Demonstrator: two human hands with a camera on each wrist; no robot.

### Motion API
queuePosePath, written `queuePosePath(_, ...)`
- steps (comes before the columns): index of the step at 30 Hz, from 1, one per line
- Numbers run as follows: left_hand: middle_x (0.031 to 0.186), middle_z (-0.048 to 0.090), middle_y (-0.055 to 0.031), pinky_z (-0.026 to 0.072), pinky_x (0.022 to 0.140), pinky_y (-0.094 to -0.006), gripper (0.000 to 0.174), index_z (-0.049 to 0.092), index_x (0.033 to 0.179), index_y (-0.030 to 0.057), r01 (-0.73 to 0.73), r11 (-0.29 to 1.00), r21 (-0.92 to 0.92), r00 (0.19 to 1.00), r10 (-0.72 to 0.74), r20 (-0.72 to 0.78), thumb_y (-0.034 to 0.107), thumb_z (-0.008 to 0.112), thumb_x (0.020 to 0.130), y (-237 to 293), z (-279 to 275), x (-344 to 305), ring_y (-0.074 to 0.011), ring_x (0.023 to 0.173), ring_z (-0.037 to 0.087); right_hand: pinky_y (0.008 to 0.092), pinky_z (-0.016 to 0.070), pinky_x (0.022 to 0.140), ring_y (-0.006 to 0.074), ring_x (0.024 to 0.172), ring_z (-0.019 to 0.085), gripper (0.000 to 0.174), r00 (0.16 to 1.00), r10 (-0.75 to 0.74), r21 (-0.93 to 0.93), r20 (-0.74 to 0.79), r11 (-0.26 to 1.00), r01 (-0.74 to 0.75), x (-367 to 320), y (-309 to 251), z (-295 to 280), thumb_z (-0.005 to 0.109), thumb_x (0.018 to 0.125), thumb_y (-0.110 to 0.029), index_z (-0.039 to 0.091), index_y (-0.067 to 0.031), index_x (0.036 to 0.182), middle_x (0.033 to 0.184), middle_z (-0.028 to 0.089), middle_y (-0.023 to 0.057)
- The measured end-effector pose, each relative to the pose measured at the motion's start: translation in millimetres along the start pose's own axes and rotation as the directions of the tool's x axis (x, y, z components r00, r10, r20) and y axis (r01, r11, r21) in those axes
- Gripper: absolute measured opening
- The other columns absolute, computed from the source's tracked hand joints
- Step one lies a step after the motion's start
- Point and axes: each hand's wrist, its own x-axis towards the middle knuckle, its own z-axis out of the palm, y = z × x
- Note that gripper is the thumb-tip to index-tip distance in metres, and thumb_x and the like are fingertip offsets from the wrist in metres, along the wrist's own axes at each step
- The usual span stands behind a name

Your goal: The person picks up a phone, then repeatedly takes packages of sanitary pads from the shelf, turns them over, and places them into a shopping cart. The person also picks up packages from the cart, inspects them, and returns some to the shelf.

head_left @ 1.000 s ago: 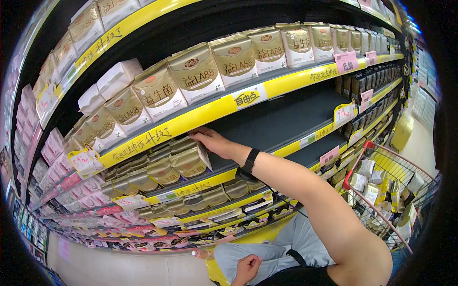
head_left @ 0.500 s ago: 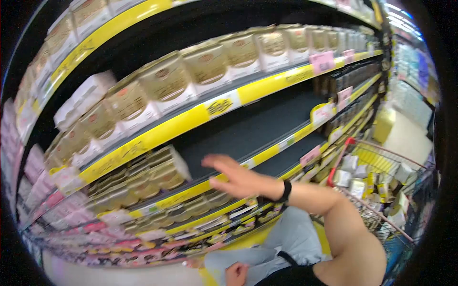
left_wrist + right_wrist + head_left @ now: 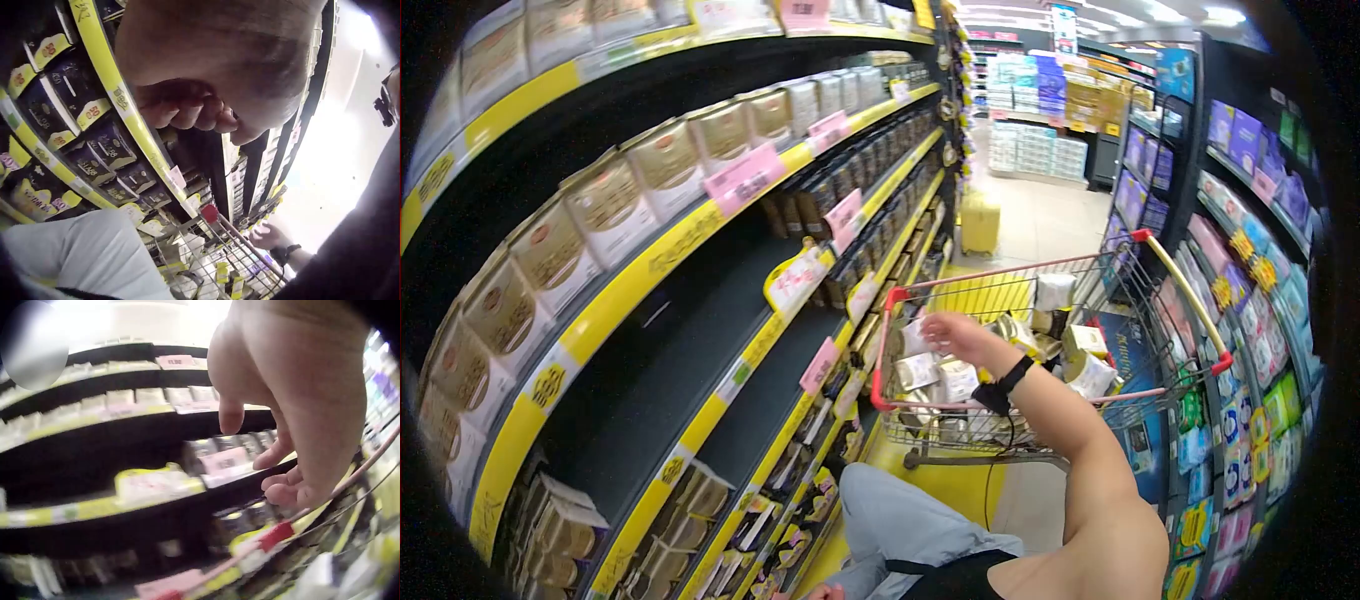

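Observation:
My right hand (image 3: 962, 338) is over the near left end of the shopping cart (image 3: 878, 350), above white packs (image 3: 917, 371) inside it. In the right wrist view the hand (image 3: 290, 394) holds nothing, its fingers spread and slightly bent over the cart's red-and-pink rail (image 3: 275, 537). The left hand (image 3: 827, 592) shows only at the bottom edge of the head view, by the grey trousers. Seen from the left wrist, that hand (image 3: 212, 56) is empty with its fingers loosely curled.
Shelves with gold-and-white packs (image 3: 605, 205) and yellow strips run along the left. Dark boxes (image 3: 805, 205) stand on a middle shelf. Another stocked shelf (image 3: 1245, 255) is at the right, and a yellow case (image 3: 980, 222) stands on the aisle floor beyond the cart.
My right hand has left the gold packs on the left shelf and moved right to above the cart. The head view has turned right, towards the aisle.

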Motion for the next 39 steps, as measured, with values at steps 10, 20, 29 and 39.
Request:
queuePosePath(10, 0.063, 0.034, -0.0036, 0.0308, 0.053, -0.0313, 0.029, 0.042, 0.072, 0.0013, -0.08, 0.997, -0.007, 0.993, 0.079, -0.086, 0.008, 0.059, 0.095, 41, 23, 20, -0.0129, 0.06, 0.032, 0.0364, 0.0467, 0.098, 0.0294, 0.121, 0.056, 0.078, 0.851, -0.193, -0.817, -0.489, 0.444, -0.369, -9, 24, -248, 0.08, 0.073, -0.042, 0.052, -0.0039, 0.135, 0.133, 0.058, 0.0193)
queuePosePath(20, 0.062, 0.037, -0.0025, 0.0328, 0.053, -0.0308, 0.028, 0.044, 0.072, 0.0009, -0.049, 0.999, -0.016, 0.986, 0.045, -0.161, 0.01, 0.06, 0.093, 4, 15, -11, -0.011, 0.06, 0.034, 0.0392, 0.0455, 0.097, 0.0261, 0.122, 0.051, 0.081, 0.934, -0.121, -0.829, -0.337, 0.509, -0.233, 19, 41, -240, 0.074, 0.073, -0.033, 0.043, -0.0072, 0.143, 0.135, 0.051, 0.016)
queuePosePath(29, 0.062, 0.036, -0.0024, 0.0326, 0.054, -0.0304, 0.027, 0.045, 0.071, 0.0014, -0.069, 0.992, -0.11, 0.995, 0.061, -0.074, 0.01, 0.059, 0.093, 28, 23, -4, -0.0116, 0.06, 0.035, 0.0607, 0.0287, 0.109, 0.0326, 0.137, 0.04, 0.078, 0.83, -0.153, 0.452, 0.536, 0.883, -0.129, -30, -20, 1, 0.036, 0.09, -0.067, 0.034, -0.0194, 0.152, 0.152, 0.041, 0.0093)
queuePosePath(39, 0.067, 0.052, -0.0046, 0.041, 0.059, -0.0267, 0.023, 0.054, 0.079, 0.0013, -0.011, 0.99, -0.139, 0.969, -0.024, -0.244, 0.018, 0.066, 0.089, 33, -16, -18, -0.0122, 0.062, 0.047, 0.0481, 0.024, 0.116, 0.0268, 0.14, 0.037, 0.069, 0.256, 0.179, 0.032, 0.95, 0.759, -0.651, -82, 129, 189, 0.034, 0.094, -0.056, 0.036, -0.0173, 0.151, 0.154, 0.039, 0.0054)
